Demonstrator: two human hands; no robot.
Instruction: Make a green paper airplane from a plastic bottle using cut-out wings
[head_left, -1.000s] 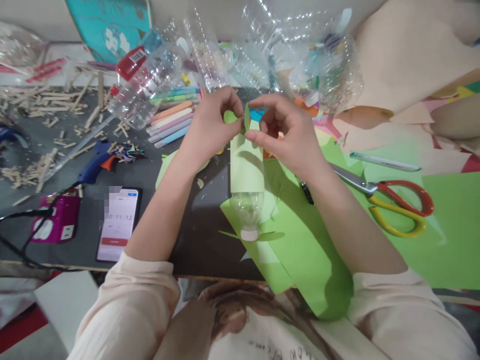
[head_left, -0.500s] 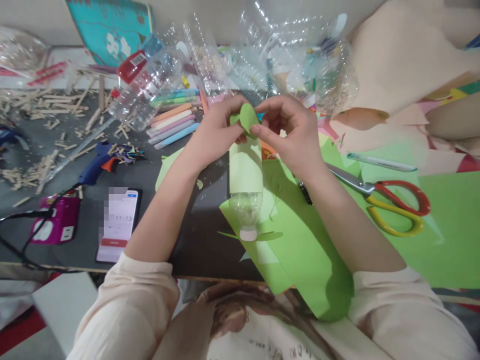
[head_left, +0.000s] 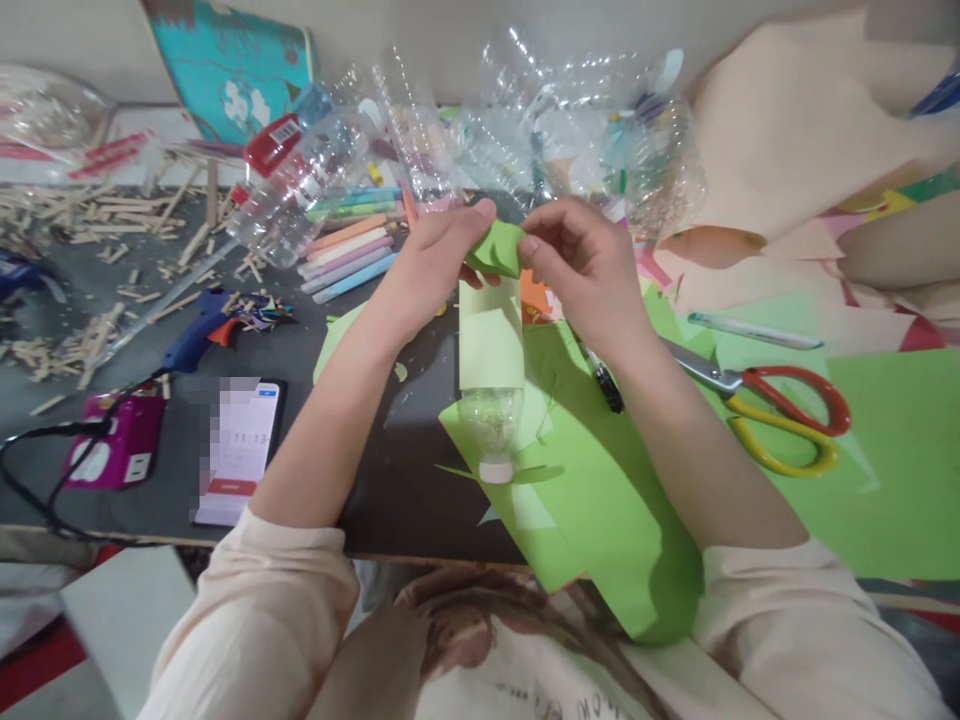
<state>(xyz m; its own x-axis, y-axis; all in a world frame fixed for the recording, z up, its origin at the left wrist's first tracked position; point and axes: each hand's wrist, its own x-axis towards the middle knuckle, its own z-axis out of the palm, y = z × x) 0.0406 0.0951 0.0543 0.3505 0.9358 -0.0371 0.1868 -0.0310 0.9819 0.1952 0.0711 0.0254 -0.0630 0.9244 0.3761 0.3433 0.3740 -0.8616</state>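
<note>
Between my two hands is a small piece of green paper (head_left: 498, 248), curved and partly covered by fingers. My left hand (head_left: 444, 255) is closed on its left side, thumb over the top and fingertips beneath. At the right edge my right hand (head_left: 583, 262) pinches the same piece between thumb and fingers. Just below them lies a clear plastic bottle (head_left: 491, 420) wrapped in a pale green paper sleeve (head_left: 490, 335), its white cap (head_left: 496, 471) toward me. The bottle's far end is hidden behind the hands and paper.
Scissors (head_left: 787, 400) with red and yellow handles lie on green paper sheets (head_left: 630, 520) at right, near a pen (head_left: 754, 330). A glue gun (head_left: 196, 328), phone (head_left: 238, 450), purple box (head_left: 116, 440) and markers (head_left: 349, 250) are on the left. Plastic bottles (head_left: 277, 200) crowd the back.
The green paper piece has turned from standing upright to lying flatter across my fingers. My left thumb has moved up over it, while my right hand keeps its pinch at the edge.
</note>
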